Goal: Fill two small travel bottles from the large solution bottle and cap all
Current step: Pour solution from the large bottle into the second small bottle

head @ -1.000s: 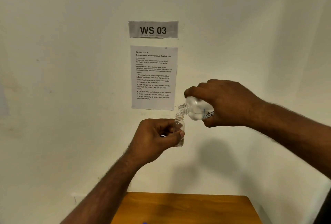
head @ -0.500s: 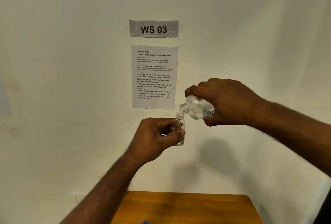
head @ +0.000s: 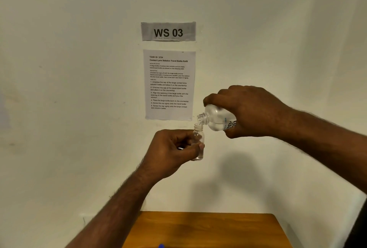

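Mouths must stay aligned at frame centre: my right hand (head: 250, 111) grips the big bottle (head: 217, 117), my left hand (head: 171, 151) pinches the small bottle (head: 198, 138); I'd tilt slowly.

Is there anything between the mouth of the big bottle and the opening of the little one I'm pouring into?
Nothing visible. The large bottle, tipped in the right hand, has its uncapped mouth right above the small bottle, which the left hand holds upright. Both openings look uncapped.

On the wall ahead of me hangs a "WS 03" sign (head: 168, 31) above a printed instruction sheet (head: 169, 85); below, a wooden table (head: 208, 230).
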